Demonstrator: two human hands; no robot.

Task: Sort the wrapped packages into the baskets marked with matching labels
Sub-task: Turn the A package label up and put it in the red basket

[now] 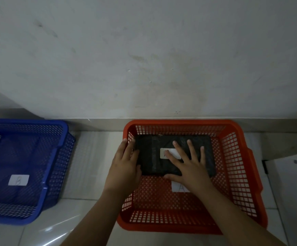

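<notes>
A black wrapped package with a white label lies flat at the back of the red basket, whose floor carries a white "A" label. My right hand rests spread on top of the package, thumb at its near edge. My left hand is cupped against the package's left side, by the basket's left wall. The blue basket at the left holds a white "B" label on its floor and what looks like a dark package underneath.
Both baskets stand on a pale tiled floor against a grey-white wall. A white box-like object sits at the right edge, close to the red basket.
</notes>
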